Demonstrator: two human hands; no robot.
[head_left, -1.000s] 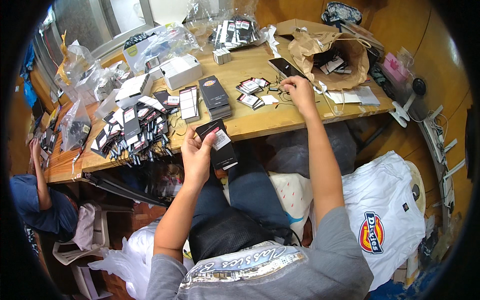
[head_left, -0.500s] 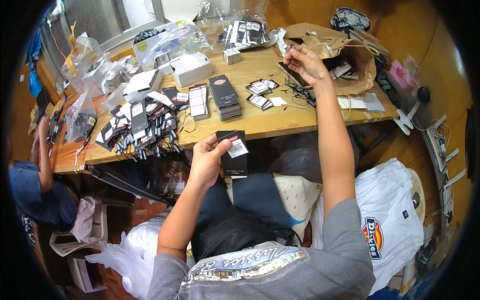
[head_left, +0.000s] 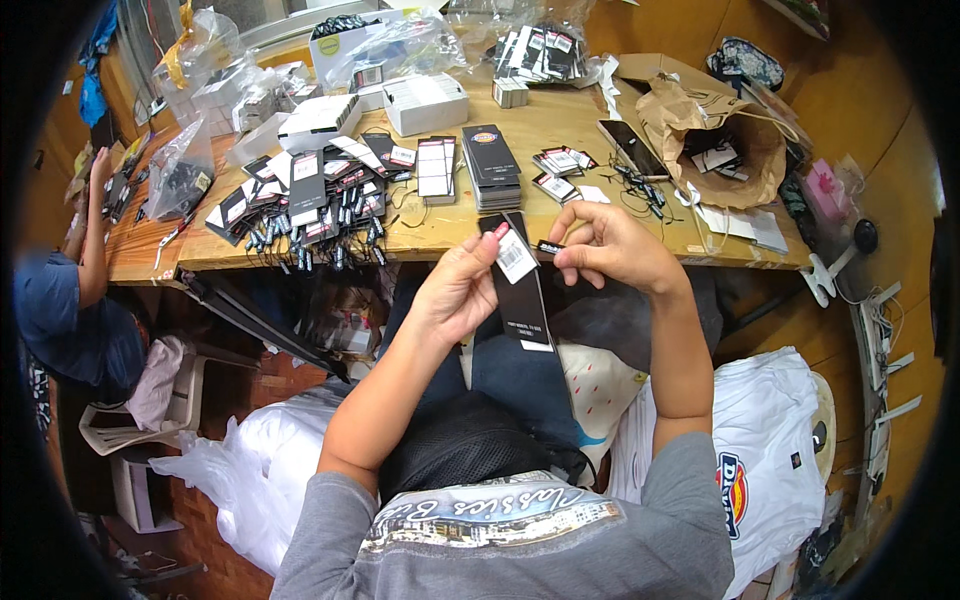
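Note:
Between thumb and fingers, my left hand [head_left: 462,285] grips a black hang tag [head_left: 524,300] with a white barcode sticker near its top. Beside the tag's upper right edge, my right hand [head_left: 610,245] pinches the small black plastic piece of a string fastener [head_left: 549,247]. Both hands are above my lap, just in front of the table edge. A neat stack of black tags [head_left: 492,165] stands on the table beyond them. To its left lies a heap of tags with strings attached [head_left: 305,195]. Loose string fasteners [head_left: 640,190] lie on the right.
On the wooden table [head_left: 420,240] are white card boxes [head_left: 426,103], a small group of tags [head_left: 560,170], a phone [head_left: 632,148] and an open brown paper bag [head_left: 750,135]. White shirts [head_left: 765,430] lie at right. Another person [head_left: 80,300] sits at far left.
My right hand has come down from above the table's right side to the tag, bringing the string fastener. My left hand has shifted slightly with the tag. The view has tilted.

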